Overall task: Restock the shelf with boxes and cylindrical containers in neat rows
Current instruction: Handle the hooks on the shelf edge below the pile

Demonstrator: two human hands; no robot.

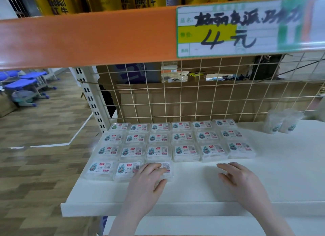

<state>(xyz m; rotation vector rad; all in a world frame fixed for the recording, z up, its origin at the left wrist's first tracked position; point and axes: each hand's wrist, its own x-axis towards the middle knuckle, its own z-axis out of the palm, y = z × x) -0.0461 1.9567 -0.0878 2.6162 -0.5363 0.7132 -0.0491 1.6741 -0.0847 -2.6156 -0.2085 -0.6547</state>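
Step in hand: judged from the layout, the front row of clear plastic boxes is being filled; three full rows of six sit behind it, and the front row holds only three.
Left hand (149, 177): lies flat on top of the third front-row box (162, 170), fingers fairly straight and pressing down, thumb along the box's near edge; it seems to be seating or nudging the box into line rather than gripping it.
Right hand (241, 178): hovers just above the bare white shelf (290, 174) at about 3 o'clock of the left hand, fingers loosely spread, holding nothing.
Task's things: the grid of boxes (175, 141) fills the left half of the shelf, up against the wire mesh back (193, 95); two translucent cylindrical containers (281, 122) stand at 2 o'clock of the grid, touching each other, near the mesh.
Next move: it likely calls for squaring this box against its left neighbour (128, 170), then fetching another box for the open slot at its 3 o'clock; no spare stock is in view.
Containers and contents: the boxes are closed, each with a printed label on the lid; contents look pale and cannot be identified. The cylinders look whitish inside; what they hold cannot be told.
Above: an orange shelf rail (88, 40) with a handwritten price tag (228, 28), and yellow Red Bull cans (56, 2) over it.
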